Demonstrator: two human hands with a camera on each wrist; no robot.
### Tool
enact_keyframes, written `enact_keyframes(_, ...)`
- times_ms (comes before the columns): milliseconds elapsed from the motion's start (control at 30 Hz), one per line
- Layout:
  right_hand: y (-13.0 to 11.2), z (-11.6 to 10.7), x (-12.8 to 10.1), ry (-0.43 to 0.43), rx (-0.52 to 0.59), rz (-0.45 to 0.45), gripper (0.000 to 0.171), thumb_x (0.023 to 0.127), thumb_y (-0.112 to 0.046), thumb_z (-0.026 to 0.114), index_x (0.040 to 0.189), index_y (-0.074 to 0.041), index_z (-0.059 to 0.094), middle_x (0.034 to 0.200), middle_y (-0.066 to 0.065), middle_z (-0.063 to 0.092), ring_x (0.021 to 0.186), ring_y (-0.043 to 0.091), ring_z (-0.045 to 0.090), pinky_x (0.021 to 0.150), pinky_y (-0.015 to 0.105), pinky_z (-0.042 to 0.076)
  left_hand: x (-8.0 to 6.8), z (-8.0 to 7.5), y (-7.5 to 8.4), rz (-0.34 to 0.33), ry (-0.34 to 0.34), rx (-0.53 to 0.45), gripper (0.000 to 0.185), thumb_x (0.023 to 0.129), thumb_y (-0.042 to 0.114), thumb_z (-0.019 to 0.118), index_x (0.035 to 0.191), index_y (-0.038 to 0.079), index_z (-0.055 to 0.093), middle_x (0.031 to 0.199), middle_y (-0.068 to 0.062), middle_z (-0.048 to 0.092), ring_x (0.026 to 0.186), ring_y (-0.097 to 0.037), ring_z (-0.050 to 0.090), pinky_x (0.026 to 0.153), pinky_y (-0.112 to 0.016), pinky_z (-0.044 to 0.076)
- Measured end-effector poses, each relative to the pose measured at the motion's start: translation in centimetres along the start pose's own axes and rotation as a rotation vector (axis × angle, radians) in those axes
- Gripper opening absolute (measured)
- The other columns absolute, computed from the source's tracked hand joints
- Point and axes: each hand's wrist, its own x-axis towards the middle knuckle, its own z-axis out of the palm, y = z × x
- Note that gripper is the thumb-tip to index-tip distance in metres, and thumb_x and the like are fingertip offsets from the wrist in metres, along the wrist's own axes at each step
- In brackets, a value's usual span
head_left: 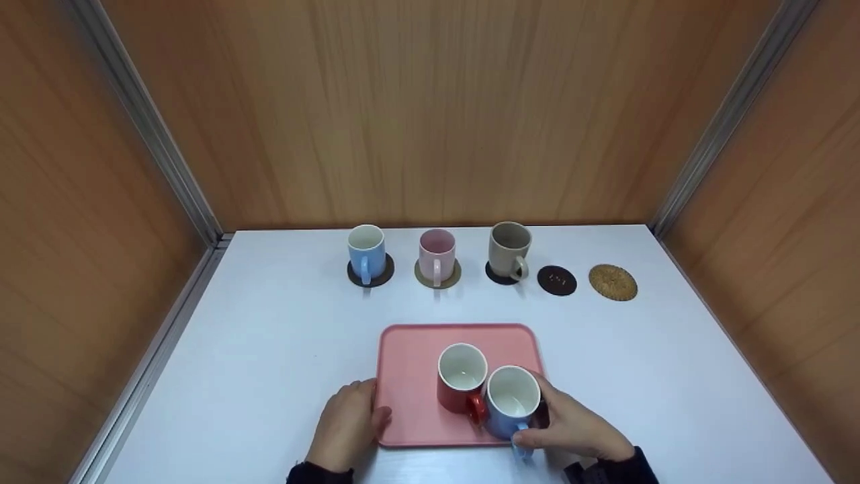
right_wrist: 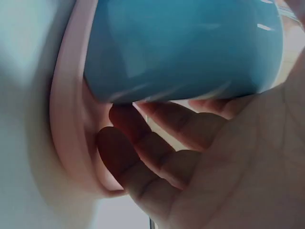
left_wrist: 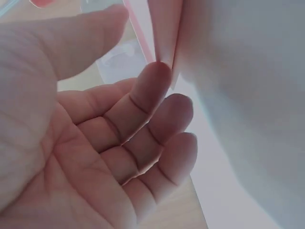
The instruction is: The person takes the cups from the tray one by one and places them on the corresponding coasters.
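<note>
On the pink tray point(head_left: 410, 349), beside a red mug point(head_left: 461, 378), stands the blue mug point(head_left: 512, 402); the right hand point(head_left: 574, 430) curls round its side. At the tray's left edge, the left hand point(head_left: 347, 425) rests with relaxed fingers, holding nothing.

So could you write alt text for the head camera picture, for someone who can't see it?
A right hand grips a blue mug beside a red mug on a pink tray, while the left hand touches the tray's edge. Three more mugs stand on coasters behind, on a white table.
</note>
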Motion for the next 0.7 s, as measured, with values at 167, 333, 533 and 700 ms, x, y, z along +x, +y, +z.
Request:
enact_keyframes(167, 0.4, -0.6, -0.2, 0.037, 0.032, 0.01, 0.079, 0.09, -0.017, 0.081, 0.16, -0.017, 0.044, 0.149, 0.014, 0.06, 0.136, 0.031, 0.057, 0.111, 0.021, 0.045, -0.6, 0.0, -0.3, 0.015, -0.015, -0.003, 0.026, 0.09, 0.012, 0.082, 0.112, 0.0, 0.076, 0.091, -0.009, 0.075, 0.088, -0.025, 0.07, 0.08, -0.046, 0.058)
enact_keyframes(333, 1.2, -1.0, -0.4, 0.074, 0.039, -0.008, 0.077, 0.09, -0.015, 0.08, 0.159, -0.012, 0.046, 0.147, 0.018, 0.061, 0.133, 0.031, 0.06, 0.109, 0.022, 0.047, -0.7, -0.1, -0.7, 0.019, -0.026, -0.01, 0.008, 0.092, 0.01, 0.079, 0.098, 0.007, 0.074, 0.081, -0.001, 0.068, 0.08, -0.016, 0.061, 0.072, -0.038, 0.051)
enact_keyframes(533, 1.9, -1.2, -0.3, 0.114, 0.049, -0.007, 0.075, 0.09, -0.014, 0.08, 0.158, -0.008, 0.048, 0.143, 0.02, 0.063, 0.129, 0.028, 0.063, 0.108, 0.022, 0.048, -0.4, -0.1, -0.7, -0.04, -0.072, -0.053, 0.015, 0.095, 0.012, 0.076, 0.109, 0.005, 0.078, 0.086, -0.001, 0.072, 0.085, -0.016, 0.062, 0.078, -0.042, 0.054)
enact_keyframes(700, 2.3, -1.2, -0.2, 0.125, 0.092, 0.02, 0.077, 0.092, -0.014, 0.079, 0.16, -0.005, 0.045, 0.147, 0.021, 0.062, 0.134, 0.023, 0.062, 0.11, 0.019, 0.045, -0.3, 0.1, -0.9, -0.074, -0.087, -0.066, 0.025, 0.097, 0.012, 0.075, 0.118, 0.0, 0.077, 0.089, -0.003, 0.074, 0.088, -0.018, 0.064, 0.081, -0.044, 0.056)
